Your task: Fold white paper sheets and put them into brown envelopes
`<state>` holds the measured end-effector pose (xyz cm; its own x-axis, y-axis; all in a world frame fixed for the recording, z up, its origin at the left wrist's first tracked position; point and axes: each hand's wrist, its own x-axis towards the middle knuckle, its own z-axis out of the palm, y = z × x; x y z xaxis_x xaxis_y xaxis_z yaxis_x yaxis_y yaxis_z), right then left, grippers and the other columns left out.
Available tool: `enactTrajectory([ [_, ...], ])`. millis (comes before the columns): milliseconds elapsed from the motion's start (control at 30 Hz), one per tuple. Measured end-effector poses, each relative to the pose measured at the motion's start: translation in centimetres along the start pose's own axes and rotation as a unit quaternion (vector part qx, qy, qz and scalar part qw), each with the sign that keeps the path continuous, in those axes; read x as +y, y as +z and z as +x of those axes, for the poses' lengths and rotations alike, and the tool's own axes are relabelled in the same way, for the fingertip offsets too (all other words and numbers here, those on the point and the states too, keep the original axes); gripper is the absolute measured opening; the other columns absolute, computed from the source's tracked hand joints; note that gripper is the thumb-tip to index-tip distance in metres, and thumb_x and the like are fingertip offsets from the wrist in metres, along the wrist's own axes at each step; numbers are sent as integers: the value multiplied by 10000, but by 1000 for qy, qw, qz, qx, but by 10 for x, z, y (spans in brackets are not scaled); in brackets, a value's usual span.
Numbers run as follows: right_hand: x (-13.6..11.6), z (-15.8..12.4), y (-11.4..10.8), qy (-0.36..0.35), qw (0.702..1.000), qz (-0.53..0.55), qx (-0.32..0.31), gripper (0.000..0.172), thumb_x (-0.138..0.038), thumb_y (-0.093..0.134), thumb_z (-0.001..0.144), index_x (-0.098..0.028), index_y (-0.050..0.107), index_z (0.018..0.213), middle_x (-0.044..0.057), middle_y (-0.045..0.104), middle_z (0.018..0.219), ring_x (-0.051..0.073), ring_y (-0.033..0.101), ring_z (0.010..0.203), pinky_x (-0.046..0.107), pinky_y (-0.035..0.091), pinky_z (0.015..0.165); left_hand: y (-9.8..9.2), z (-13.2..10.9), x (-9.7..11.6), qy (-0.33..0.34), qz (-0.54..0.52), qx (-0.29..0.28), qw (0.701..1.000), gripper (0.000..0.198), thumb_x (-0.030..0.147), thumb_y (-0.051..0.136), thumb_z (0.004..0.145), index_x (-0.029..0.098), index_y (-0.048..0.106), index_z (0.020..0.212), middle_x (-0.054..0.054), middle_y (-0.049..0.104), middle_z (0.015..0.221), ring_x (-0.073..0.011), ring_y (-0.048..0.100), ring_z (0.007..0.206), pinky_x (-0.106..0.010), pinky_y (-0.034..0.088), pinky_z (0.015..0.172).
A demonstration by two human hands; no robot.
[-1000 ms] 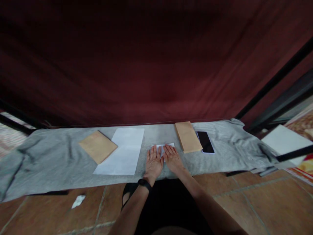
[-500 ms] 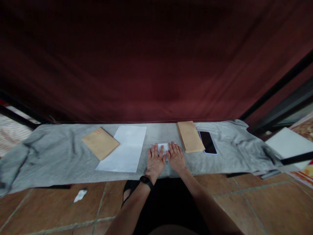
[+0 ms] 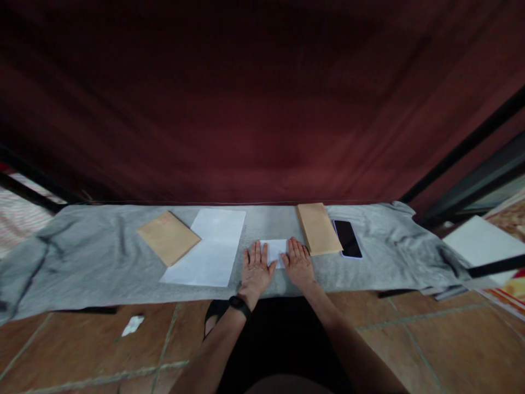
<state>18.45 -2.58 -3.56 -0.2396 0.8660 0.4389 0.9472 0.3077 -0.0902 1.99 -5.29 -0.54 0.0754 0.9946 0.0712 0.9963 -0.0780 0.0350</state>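
A small folded piece of white paper (image 3: 275, 250) lies flat on the grey cloth in front of me. My left hand (image 3: 257, 270) rests on its left side, palm down with fingers stretched out. Over its right side lies my right hand (image 3: 299, 265), also flat, fingers pointing away from me. Both hands are open, and the paper's middle shows between the thumbs. To the left are a large white sheet (image 3: 215, 249) and a brown envelope (image 3: 168, 239) overlapping its edge. Just right of my right hand sits a brown stack of envelopes (image 3: 320, 230).
A phone (image 3: 348, 239) lies beside the right-hand envelopes. Grey cloth (image 3: 385, 241) covers the narrow bench, with a dark red curtain (image 3: 262, 120) hanging behind it. A white scrap (image 3: 133, 325) is on the tiled floor. Black metal bars (image 3: 463, 145) stand at both sides.
My hands have slid slightly apart over the small folded paper, so more of it shows between them. The envelopes, the large sheet and the phone have stayed in place.
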Motion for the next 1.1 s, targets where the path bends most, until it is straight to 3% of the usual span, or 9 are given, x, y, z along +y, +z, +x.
enactTrajectory([
  [400, 1, -1, -1, 2, 1000, 5, -6, 569, -353, 375, 1046, -34, 362, 1518, 226, 472, 1495, 303, 447, 1382, 472, 333, 1131, -5, -12, -10, 0, 0, 6, 1000, 686, 503, 261, 1008, 97, 250, 1561, -155, 252, 1631, -282, 183, 1528, -547, 139, 1233],
  [767, 2, -4, -3, 1, 1000, -3, -8, 558, -360, 345, 1052, -36, 389, 1504, 219, 482, 1488, 307, 455, 1376, 472, 354, 1117, -2, -8, -9, 11, 16, -14, 1000, 700, 477, 303, 996, 42, 273, 1544, -191, 245, 1625, -306, 197, 1522, -524, 80, 1248],
  [1100, 9, -37, -13, -5, 1000, -8, 8, 597, -390, 367, 1049, -38, 333, 1530, 224, 460, 1505, 311, 425, 1403, 478, 350, 1133, 2, -7, -8, 13, 28, -13, 999, 691, 483, 279, 994, 78, 267, 1554, -171, 260, 1624, -308, 196, 1522, -549, 60, 1244],
])
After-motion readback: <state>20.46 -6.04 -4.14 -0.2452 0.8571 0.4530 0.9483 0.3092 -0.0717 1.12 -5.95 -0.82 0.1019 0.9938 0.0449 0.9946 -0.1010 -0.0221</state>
